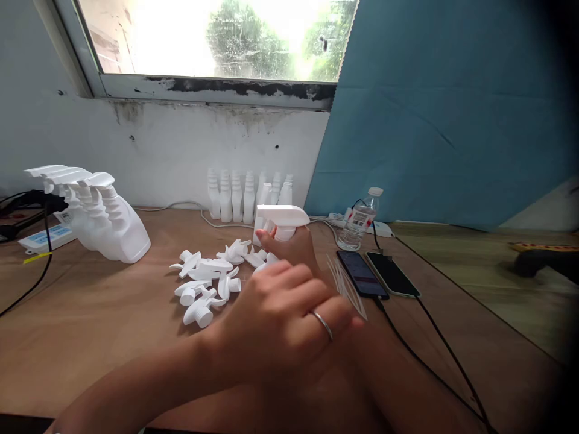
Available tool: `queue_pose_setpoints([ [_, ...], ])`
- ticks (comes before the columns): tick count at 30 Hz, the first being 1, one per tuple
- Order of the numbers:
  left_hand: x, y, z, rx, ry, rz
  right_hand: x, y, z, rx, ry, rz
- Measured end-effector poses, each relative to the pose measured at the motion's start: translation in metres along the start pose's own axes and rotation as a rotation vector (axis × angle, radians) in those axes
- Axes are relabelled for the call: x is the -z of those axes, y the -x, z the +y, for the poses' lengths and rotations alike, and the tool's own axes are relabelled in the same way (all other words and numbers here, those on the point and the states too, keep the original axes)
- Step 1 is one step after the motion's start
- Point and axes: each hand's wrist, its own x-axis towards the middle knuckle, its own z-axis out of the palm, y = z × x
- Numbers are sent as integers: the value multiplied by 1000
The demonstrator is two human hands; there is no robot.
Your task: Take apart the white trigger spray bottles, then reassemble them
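The right hand (289,247) is closed around a white bottle with a trigger sprayer head (283,216), upright at mid-tabletop (90,319). The left hand (280,319), fingers loosely curled and apparently empty, crosses in front. Loose sprayer heads (208,280) lie just left. Keep the bottle upright and the head square while seating it.

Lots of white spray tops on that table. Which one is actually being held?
The spray top raised above the loose pile, gripped from below by the right hand. The others lie flat on the table or sit fitted on bottles at the left.
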Motion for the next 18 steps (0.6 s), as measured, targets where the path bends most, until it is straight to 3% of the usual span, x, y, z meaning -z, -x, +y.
queue_pose_setpoints([
  [3, -30, 31, -10, -25, -68, -57, -3, 1, -5, -61, 55, 172],
  [7, -57, 73, -51, 124, -113, -5, -4, -1, -8, -68, 8, 151],
  [11, -59, 94, -76, 323, -100, 28, -3, -4, -9, -100, -18, 164],
  [15, -58, 96, -70, 495, -32, 9, 2, -4, -19, -133, -132, 93],
  [18, -56, 93, -64, 545, 41, 1, 12, -3, -32, -116, -280, 65],
])
